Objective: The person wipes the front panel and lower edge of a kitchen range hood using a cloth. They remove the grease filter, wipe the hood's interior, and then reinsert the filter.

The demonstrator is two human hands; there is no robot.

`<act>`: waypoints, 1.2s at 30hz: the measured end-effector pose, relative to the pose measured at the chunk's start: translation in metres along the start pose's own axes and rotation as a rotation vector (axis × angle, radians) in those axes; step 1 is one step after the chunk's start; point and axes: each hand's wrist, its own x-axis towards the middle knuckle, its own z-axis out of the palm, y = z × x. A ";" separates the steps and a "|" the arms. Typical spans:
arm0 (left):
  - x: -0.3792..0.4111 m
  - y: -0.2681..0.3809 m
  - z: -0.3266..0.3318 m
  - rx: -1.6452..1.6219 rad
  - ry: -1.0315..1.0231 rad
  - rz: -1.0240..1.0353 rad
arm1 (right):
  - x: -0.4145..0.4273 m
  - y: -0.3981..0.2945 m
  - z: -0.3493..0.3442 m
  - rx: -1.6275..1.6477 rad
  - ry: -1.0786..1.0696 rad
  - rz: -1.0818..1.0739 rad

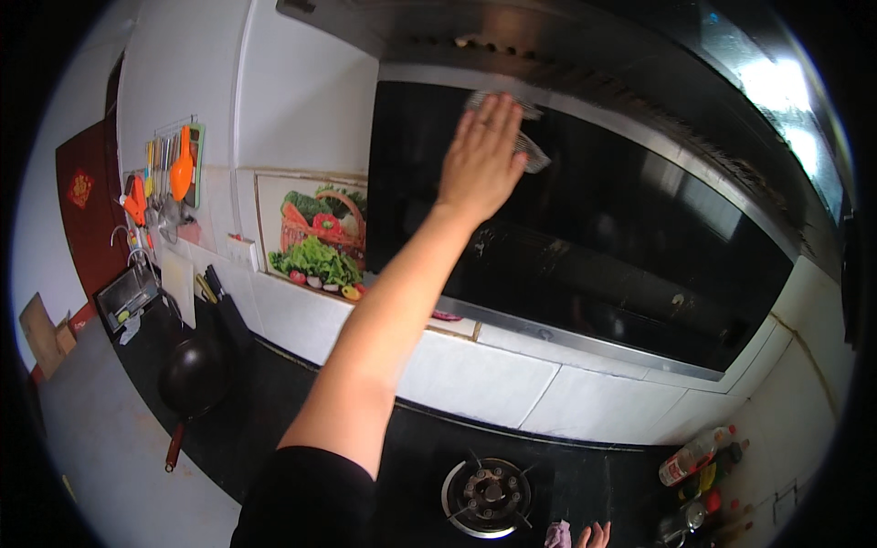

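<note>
My left hand (483, 154) is raised with its palm flat on a grey patterned cloth (533, 154), pressing it to the upper part of the glossy black range hood panel (616, 205). Parts of the cloth stick out past the fingertips and beside the thumb. Pale smears mark the panel lower down. At the bottom edge, only the fingers of my right hand (595, 535) show, over the black countertop beside a crumpled lilac cloth (558, 535); the palm is out of view, and whether it holds anything is hidden. A gas burner (492, 496) lies left of that hand.
A wok (192, 377) with a wooden handle, a knife block (233, 318), a white cutting board (178, 288) and a sink (129, 294) are at the left. Utensils (171, 164) hang on the wall. Several bottles (697, 455) stand at the right. The hood's edge (582, 109) juts out overhead.
</note>
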 end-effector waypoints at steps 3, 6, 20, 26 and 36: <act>-0.040 -0.014 0.000 -0.034 0.025 0.059 | 0.012 -0.042 0.001 0.112 -0.036 0.078; -0.089 -0.042 -0.014 0.034 -0.115 -0.060 | 0.007 -0.039 -0.008 0.111 -0.055 0.049; -0.208 -0.113 -0.040 0.077 -0.320 -0.162 | -0.004 -0.018 0.002 0.046 -0.107 -0.046; -0.168 -0.097 -0.040 0.018 -0.256 -0.128 | 0.029 -0.046 0.012 0.177 -0.102 -0.005; -0.173 -0.078 -0.019 -0.004 -0.234 -0.100 | 0.021 -0.082 0.014 0.367 -0.156 0.036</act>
